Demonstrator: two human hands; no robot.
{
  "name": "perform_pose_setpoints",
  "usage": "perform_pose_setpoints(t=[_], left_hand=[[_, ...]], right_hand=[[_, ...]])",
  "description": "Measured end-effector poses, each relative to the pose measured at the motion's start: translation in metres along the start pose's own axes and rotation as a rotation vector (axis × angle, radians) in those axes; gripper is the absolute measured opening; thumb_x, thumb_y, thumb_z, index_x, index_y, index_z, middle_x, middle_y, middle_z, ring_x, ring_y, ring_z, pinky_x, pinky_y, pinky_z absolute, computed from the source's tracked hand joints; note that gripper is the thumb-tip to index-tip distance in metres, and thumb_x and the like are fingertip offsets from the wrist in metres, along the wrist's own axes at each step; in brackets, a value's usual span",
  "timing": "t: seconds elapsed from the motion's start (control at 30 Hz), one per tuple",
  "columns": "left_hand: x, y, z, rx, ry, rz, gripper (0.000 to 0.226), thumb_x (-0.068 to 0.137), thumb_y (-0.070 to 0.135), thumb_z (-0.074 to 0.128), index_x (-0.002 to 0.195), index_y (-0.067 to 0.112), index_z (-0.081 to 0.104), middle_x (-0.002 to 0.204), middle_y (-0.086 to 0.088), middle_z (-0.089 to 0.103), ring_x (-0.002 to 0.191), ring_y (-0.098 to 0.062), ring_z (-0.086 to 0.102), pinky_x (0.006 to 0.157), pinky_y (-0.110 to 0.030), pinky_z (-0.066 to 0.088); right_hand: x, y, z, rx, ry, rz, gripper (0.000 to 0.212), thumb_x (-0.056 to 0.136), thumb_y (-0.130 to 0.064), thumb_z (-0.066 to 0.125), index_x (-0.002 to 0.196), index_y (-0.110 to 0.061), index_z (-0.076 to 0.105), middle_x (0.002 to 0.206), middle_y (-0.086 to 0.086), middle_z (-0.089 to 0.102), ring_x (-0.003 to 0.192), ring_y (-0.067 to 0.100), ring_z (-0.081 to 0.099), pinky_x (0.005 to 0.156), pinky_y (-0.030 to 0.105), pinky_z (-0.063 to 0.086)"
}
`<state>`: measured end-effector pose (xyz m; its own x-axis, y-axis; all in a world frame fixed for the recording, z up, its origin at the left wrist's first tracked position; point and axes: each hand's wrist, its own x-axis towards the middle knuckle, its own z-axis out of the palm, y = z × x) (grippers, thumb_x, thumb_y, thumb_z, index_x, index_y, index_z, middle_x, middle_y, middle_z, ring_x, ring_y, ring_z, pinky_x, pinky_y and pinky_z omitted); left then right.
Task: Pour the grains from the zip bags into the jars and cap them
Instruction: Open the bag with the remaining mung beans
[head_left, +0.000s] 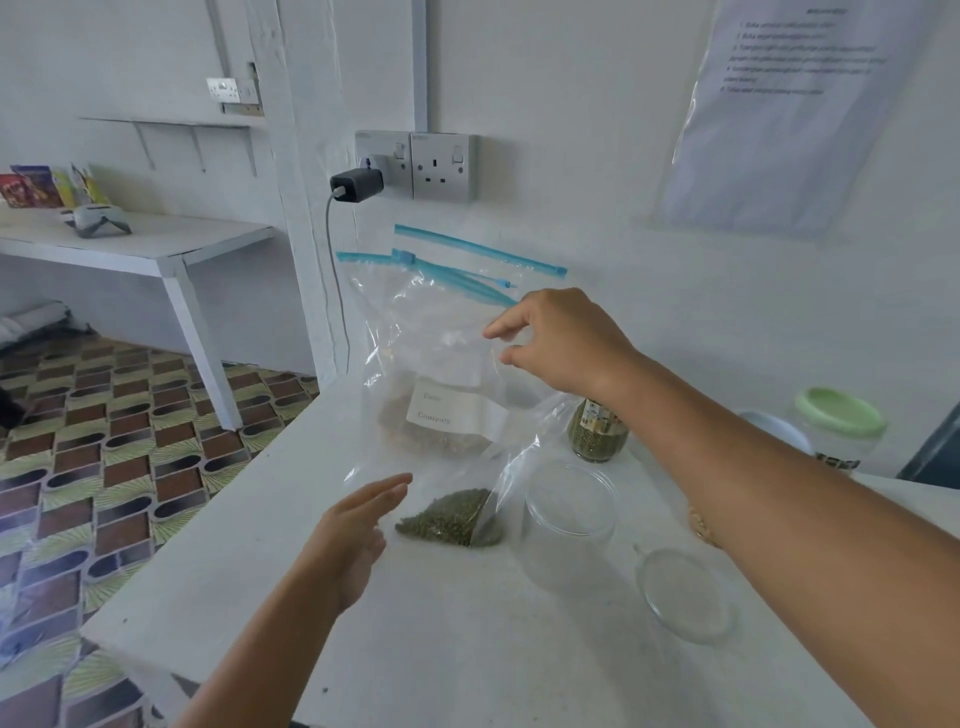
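Two clear zip bags with blue zip strips lean on the wall behind the table. The front zip bag (415, 332) has a white label and brownish grains at its bottom. Green grains (452, 517) lie in the corner of a bag on the table. My right hand (556, 340) hovers at the front bag's right edge, thumb and fingers apart, not clearly holding it. My left hand (353, 530) is open, fingers straight, just left of the green grains. An empty clear jar (569, 525) stands to the right, its clear lid (685, 595) flat beside it.
A small jar of green grains (597, 434) stands behind my right arm. A jar with a green lid (841, 423) is at the far right. A black charger (358, 184) with a cable hangs from the wall socket. The white table's (260, 571) left edge drops to patterned floor.
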<state>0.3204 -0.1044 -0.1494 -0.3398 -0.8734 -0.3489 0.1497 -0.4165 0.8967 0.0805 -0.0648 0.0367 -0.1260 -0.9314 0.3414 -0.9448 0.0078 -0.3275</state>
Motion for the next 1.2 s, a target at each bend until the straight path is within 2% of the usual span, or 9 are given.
perform_pose_setpoints(t=[0.17, 0.23, 0.33, 0.43, 0.53, 0.73, 0.87, 1.0, 1.2], left_hand=[[0.033, -0.005, 0.001, -0.009, 0.162, -0.010, 0.020, 0.098, 0.005, 0.069, 0.110, 0.017, 0.079, 0.109, -0.003, 0.065, 0.090, -0.016, 0.050, 0.078, -0.025, 0.041], [0.038, 0.003, -0.004, -0.036, 0.238, 0.062, 0.022, 0.098, 0.000, 0.067, 0.106, 0.017, 0.079, 0.105, -0.005, 0.064, 0.087, -0.016, 0.050, 0.082, -0.028, 0.042], [0.034, 0.025, -0.021, -0.094, 0.297, 0.222, 0.023, 0.100, -0.001, 0.061, 0.106, 0.015, 0.077, 0.114, 0.001, 0.069, 0.107, -0.017, 0.056, 0.105, -0.034, 0.041], [0.036, 0.030, -0.043, -0.084, 0.190, 0.290, 0.029, 0.102, 0.000, 0.057, 0.111, 0.018, 0.078, 0.120, -0.001, 0.070, 0.122, -0.023, 0.056, 0.114, -0.037, 0.038], [0.037, 0.021, -0.056, -0.102, 0.074, 0.190, 0.028, 0.103, 0.004, 0.058, 0.121, 0.015, 0.076, 0.124, -0.008, 0.071, 0.119, -0.030, 0.064, 0.104, -0.036, 0.046], [0.042, 0.036, -0.058, -0.109, 0.145, 0.269, 0.023, 0.100, 0.004, 0.063, 0.114, 0.014, 0.078, 0.126, -0.008, 0.074, 0.085, -0.014, 0.054, 0.076, -0.026, 0.037], [0.039, 0.037, -0.060, -0.009, 0.012, 0.233, 0.027, 0.091, 0.013, 0.069, 0.115, 0.016, 0.079, 0.127, -0.006, 0.074, 0.080, -0.014, 0.044, 0.075, -0.028, 0.033], [0.039, 0.039, -0.053, 0.056, 0.029, 0.290, 0.023, 0.100, 0.005, 0.061, 0.107, 0.016, 0.080, 0.123, -0.006, 0.076, 0.080, -0.009, 0.050, 0.071, -0.030, 0.031], [0.042, 0.053, -0.051, -0.027, -0.008, 0.346, 0.030, 0.103, -0.002, 0.051, 0.110, 0.013, 0.076, 0.125, -0.005, 0.075, 0.127, -0.017, 0.061, 0.116, -0.037, 0.034]], right_hand=[[-0.002, 0.004, 0.001, -0.011, 0.065, -0.015, 0.026, 0.097, -0.024, 0.070, 0.119, -0.037, 0.076, 0.120, -0.015, 0.074, 0.110, 0.009, 0.067, 0.093, 0.027, 0.052], [-0.002, 0.008, -0.001, -0.002, 0.114, -0.003, 0.024, 0.098, -0.026, 0.069, 0.118, -0.037, 0.076, 0.121, -0.015, 0.074, 0.110, 0.010, 0.067, 0.095, 0.029, 0.053], [-0.003, 0.017, -0.009, 0.147, 0.156, 0.050, 0.021, 0.094, -0.029, 0.075, 0.114, -0.036, 0.079, 0.116, -0.015, 0.075, 0.111, 0.005, 0.066, 0.101, 0.029, 0.052], [-0.006, 0.022, -0.007, 0.268, 0.123, 0.090, 0.023, 0.091, -0.027, 0.079, 0.113, -0.032, 0.080, 0.117, -0.013, 0.076, 0.112, 0.002, 0.066, 0.104, 0.021, 0.048], [-0.009, 0.023, 0.004, 0.312, 0.107, 0.110, 0.023, 0.090, -0.025, 0.080, 0.112, -0.030, 0.081, 0.118, -0.011, 0.076, 0.108, 0.005, 0.069, 0.105, 0.027, 0.052], [-0.016, 0.029, 0.011, 0.353, 0.140, 0.151, 0.022, 0.092, -0.022, 0.078, 0.113, -0.028, 0.080, 0.113, -0.012, 0.076, 0.107, 0.000, 0.066, 0.098, 0.014, 0.044], [-0.022, 0.037, 0.021, 0.433, 0.132, 0.198, 0.022, 0.092, -0.019, 0.078, 0.113, -0.027, 0.080, 0.108, -0.014, 0.077, 0.102, -0.001, 0.068, 0.097, 0.011, 0.046], [-0.025, 0.039, 0.028, 0.567, 0.165, 0.249, 0.020, 0.093, -0.014, 0.076, 0.109, -0.024, 0.080, 0.093, -0.013, 0.076, 0.085, 0.009, 0.076, 0.095, 0.025, 0.058], [-0.028, 0.032, 0.024, 0.791, 0.173, 0.293, 0.020, 0.093, -0.008, 0.076, 0.100, -0.026, 0.079, 0.105, 0.003, 0.074, 0.077, 0.023, 0.078, 0.082, 0.034, 0.065]])
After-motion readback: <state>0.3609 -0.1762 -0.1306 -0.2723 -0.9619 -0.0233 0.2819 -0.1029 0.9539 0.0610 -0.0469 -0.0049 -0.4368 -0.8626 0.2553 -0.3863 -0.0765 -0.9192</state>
